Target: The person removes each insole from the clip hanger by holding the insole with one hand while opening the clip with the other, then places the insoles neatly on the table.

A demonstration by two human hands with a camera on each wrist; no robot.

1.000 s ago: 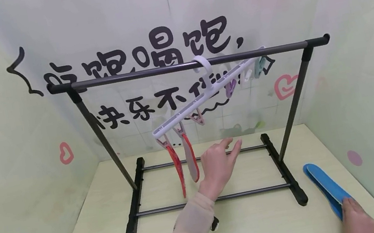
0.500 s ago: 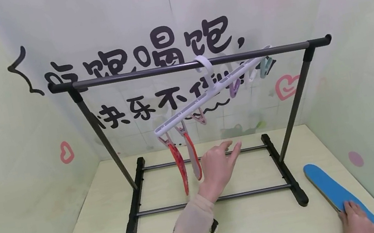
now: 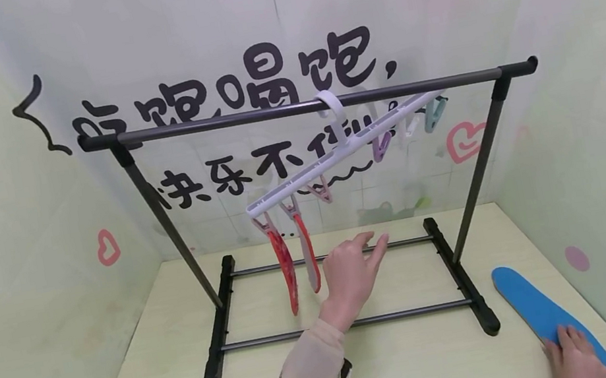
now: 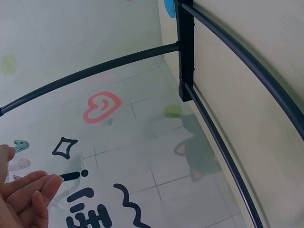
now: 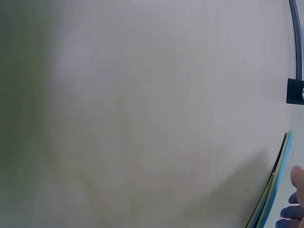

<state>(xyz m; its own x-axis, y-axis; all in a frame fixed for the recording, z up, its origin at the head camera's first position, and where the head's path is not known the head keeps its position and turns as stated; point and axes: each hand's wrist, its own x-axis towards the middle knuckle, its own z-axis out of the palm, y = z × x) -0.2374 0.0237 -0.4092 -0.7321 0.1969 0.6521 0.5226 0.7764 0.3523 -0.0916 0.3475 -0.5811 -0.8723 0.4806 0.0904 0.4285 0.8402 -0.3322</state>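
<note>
My left hand (image 3: 348, 278) hovers behind the lower front bar, holding nothing, thumb and forefinger apart; its fingers (image 4: 35, 190) are loosely bent in the left wrist view. Left of it, two red-edged insoles (image 3: 287, 272) (image 3: 311, 261) hang from clips on a white hanger (image 3: 301, 179), which tilts down to the left. My right hand (image 3: 579, 363) rests its fingers on a blue insole (image 3: 529, 301) at the table's right. Layered insole edges (image 5: 275, 180) show beside my right hand (image 5: 297, 199) in the right wrist view.
A black rack (image 3: 208, 124) carries the hanger on its top bar, with feet (image 3: 474, 297) on the table (image 3: 159, 373). Spare pink, purple (image 3: 382, 146), white and teal (image 3: 435, 114) clips hang from it. A small black object (image 3: 345, 370) lies partly behind my left sleeve.
The blue insoles, parted at first, now lie closed together and flatter, and my right fingers have moved onto the top. The hanger has swayed, its right end dipping slightly. My left hand has barely moved.
</note>
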